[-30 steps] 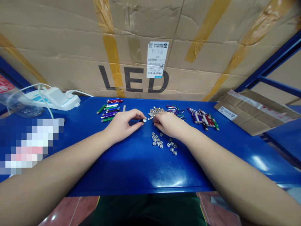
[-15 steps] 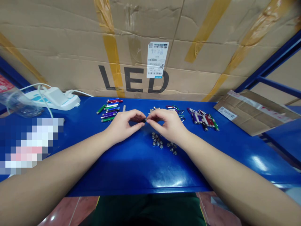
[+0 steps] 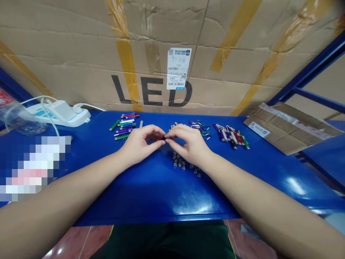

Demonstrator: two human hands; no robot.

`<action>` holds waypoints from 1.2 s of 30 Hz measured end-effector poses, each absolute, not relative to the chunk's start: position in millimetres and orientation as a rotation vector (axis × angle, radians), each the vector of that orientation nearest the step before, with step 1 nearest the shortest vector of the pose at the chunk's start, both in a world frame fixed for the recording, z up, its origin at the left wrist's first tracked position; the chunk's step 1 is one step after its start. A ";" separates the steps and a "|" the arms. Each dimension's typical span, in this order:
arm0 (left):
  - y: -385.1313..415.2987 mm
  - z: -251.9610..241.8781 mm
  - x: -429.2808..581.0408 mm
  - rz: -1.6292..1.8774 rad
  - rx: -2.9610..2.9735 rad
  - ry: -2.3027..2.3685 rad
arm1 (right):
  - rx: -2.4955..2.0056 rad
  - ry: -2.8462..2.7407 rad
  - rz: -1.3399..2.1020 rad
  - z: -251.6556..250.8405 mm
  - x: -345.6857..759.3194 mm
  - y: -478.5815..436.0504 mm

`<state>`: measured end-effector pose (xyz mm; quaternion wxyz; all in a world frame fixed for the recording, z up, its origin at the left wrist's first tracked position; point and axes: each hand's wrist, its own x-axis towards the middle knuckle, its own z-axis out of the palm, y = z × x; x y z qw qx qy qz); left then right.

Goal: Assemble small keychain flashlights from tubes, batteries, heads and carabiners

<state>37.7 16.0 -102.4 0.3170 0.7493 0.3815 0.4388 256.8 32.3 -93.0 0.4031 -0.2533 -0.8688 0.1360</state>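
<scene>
My left hand and my right hand meet fingertip to fingertip above the middle of the blue table. Between their pinched fingers is a small dark piece, mostly covered, so its kind does not show. Just left of my left hand lie several coloured metal tubes, green, red, blue and purple. Small silver metal parts are scattered below and beside my right hand, which hides some of them. More small pale metal parts lie behind its fingers.
Right of my hands lie coloured carabiners and small keychain flashlights with clips. A cardboard box stands at the right; a large carton walls off the back. A white power strip and a clear bottle are at the left.
Both hands stay joined at the dark piece. My right hand has tilted slightly and hides more of the silver parts beside it. The view has shifted a little.
</scene>
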 end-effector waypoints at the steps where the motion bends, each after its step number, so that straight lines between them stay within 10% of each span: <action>1: 15.9 -102.7 38.1 1.155 1.958 0.999 | -0.650 -2.192 0.348 -93.0 256.1 31.8; 26: 18.3 -104.1 34.9 1.121 2.020 1.034 | -1.148 -2.773 0.648 -66.8 299.6 35.2; 36: 15.0 -101.0 41.7 1.006 1.837 0.984 | -0.815 -2.061 0.882 -70.4 287.9 30.1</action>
